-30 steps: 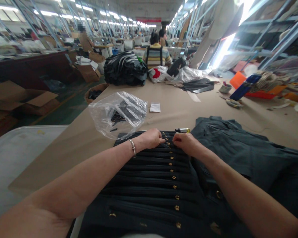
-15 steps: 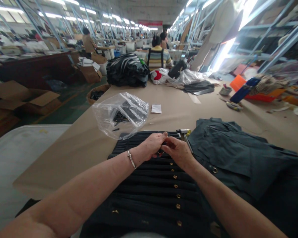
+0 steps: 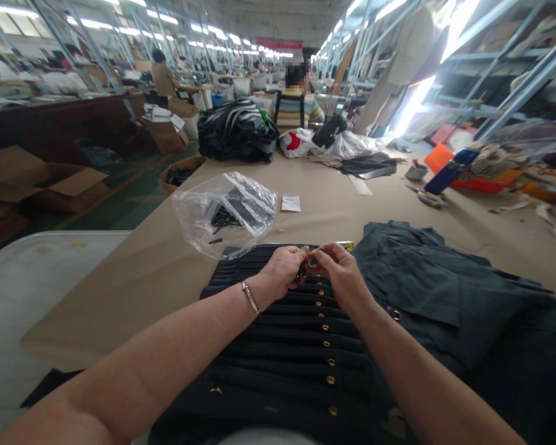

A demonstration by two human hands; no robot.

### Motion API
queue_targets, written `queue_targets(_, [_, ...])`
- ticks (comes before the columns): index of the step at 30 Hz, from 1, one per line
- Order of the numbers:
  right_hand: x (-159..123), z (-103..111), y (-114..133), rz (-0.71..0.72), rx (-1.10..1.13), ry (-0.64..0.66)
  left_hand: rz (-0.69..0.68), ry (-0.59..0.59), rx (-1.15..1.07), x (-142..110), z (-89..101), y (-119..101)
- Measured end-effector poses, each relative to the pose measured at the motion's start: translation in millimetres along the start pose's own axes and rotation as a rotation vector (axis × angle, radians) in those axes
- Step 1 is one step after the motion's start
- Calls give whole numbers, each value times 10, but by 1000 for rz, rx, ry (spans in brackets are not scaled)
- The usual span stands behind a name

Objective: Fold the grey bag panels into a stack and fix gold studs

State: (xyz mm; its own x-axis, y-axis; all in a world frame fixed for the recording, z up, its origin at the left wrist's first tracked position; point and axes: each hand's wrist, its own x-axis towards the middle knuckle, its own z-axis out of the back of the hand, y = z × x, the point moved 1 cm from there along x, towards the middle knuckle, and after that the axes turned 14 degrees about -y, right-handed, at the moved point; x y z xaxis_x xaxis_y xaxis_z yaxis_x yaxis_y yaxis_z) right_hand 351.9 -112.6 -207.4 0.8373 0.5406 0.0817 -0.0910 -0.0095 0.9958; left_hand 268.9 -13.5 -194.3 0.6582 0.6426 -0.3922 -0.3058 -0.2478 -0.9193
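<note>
Close together over the dark garments (image 3: 278, 358), my two hands meet near the far end of the stack. My left hand (image 3: 282, 269), with a bangle on its wrist, is closed around small dark pieces (image 3: 300, 275), mostly hidden by the fingers. Pinched in the fingers of my right hand (image 3: 341, 266) is a small dark piece with a metal ring (image 3: 312, 262), its exact kind unclear. The garments lie overlapped in rows, and gold-coloured metal fittings (image 3: 325, 343) form a line down them. Partly behind my right hand lies a tool with a yellow end (image 3: 349, 245).
A clear plastic bag (image 3: 227, 213) with dark pieces lies beyond the stack, beside a white paper slip (image 3: 290, 203). Dark green garments (image 3: 445, 278) are heaped at right. Farther back are a dark fabric pile (image 3: 236, 130) and an orange tray (image 3: 486, 180). A person (image 3: 296, 108) sits ahead.
My hands have drawn slightly apart, the right one rising a little. The small dark piece with its ring now shows between them. The view has shifted slightly.
</note>
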Motion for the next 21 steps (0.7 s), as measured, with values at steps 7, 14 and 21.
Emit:
queue_targets(7, [96, 237, 86, 85, -404, 229, -1, 143, 106, -50, 100, -61])
queue_targets(14, [97, 288, -13, -45, -312, 352, -201, 206, 460, 10, 58, -36])
queue_targets(21, [160, 405, -183, 134, -658, 293, -295, 172, 637, 157, 22, 11])
